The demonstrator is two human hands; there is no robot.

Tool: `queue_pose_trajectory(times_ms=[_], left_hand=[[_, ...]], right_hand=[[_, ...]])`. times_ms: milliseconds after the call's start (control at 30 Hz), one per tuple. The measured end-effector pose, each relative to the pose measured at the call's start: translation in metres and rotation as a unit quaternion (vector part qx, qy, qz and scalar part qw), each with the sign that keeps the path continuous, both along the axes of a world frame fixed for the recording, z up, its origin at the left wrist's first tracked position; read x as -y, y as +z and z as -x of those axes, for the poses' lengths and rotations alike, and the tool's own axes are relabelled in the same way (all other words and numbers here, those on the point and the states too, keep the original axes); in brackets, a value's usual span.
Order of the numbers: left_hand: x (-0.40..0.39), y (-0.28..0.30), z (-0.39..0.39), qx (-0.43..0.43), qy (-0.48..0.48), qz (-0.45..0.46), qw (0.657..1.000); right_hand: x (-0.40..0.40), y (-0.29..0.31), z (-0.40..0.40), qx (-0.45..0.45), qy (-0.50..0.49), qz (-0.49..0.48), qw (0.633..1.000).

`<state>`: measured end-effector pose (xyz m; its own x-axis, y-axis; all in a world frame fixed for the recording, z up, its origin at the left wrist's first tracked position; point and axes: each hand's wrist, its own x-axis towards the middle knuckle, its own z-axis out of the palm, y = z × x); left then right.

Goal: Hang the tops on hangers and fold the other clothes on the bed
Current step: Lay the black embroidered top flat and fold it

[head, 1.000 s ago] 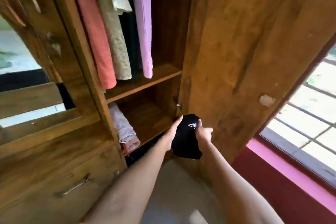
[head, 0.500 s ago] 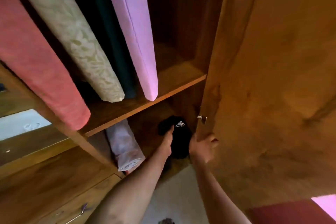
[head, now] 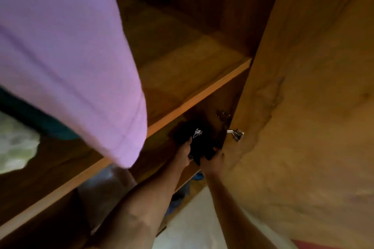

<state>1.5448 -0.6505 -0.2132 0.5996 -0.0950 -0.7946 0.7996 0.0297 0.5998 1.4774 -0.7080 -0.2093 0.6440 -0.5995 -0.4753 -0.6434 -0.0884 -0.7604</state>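
A folded black garment (head: pixel 197 141) with a small white print lies in the lower wardrobe compartment, under the wooden shelf (head: pixel 194 79). My left hand (head: pixel 184 154) presses its left side and my right hand (head: pixel 212 160) holds its right front corner, both reaching in from below. A pink-purple top (head: pixel 70 56) hangs in front of the shelf at the left, with a dark teal garment (head: pixel 46 125) and a pale green one (head: pixel 16 147) behind it.
The open wooden wardrobe door (head: pixel 307 107) fills the right side, its metal hinge (head: pixel 235 134) close to my right hand. A folded light cloth (head: pixel 105 188) lies in the lower compartment to the left. Pale floor (head: pixel 192 228) shows at the bottom.
My head has moved closer and lower toward the wardrobe. Both hands have carried the black garment from outside the door into the lower compartment, deeper under the shelf.
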Motion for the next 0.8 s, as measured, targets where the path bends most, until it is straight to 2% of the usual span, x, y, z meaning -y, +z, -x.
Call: queue_pose_trajectory(times_ms=[167, 333, 433, 633, 700, 800], left_hand=[[0.002, -0.003, -0.018, -0.009, -0.028, 0.016, 0.999], [0.003, 0.004, -0.026, -0.016, -0.078, -0.072, 0.994], [0.0, 0.005, -0.028, -0.009, -0.095, -0.091, 0.991], [0.002, 0.04, -0.016, 0.034, -0.093, -0.044, 0.994], [0.005, 0.057, -0.008, 0.055, -0.105, -0.072, 0.99], [0.015, 0.088, 0.012, 0.09, -0.139, -0.168, 0.972]], right_hand=[[-0.01, -0.016, -0.007, 0.039, 0.036, 0.01, 0.999], [-0.009, -0.014, -0.01, 0.032, 0.04, 0.004, 0.999], [-0.005, -0.01, -0.01, 0.026, 0.041, -0.016, 0.999], [0.011, 0.027, 0.0, 0.017, 0.024, -0.05, 0.998], [0.016, 0.047, 0.005, 0.034, 0.035, -0.058, 0.997], [0.027, 0.084, 0.019, 0.06, 0.024, -0.064, 0.996]])
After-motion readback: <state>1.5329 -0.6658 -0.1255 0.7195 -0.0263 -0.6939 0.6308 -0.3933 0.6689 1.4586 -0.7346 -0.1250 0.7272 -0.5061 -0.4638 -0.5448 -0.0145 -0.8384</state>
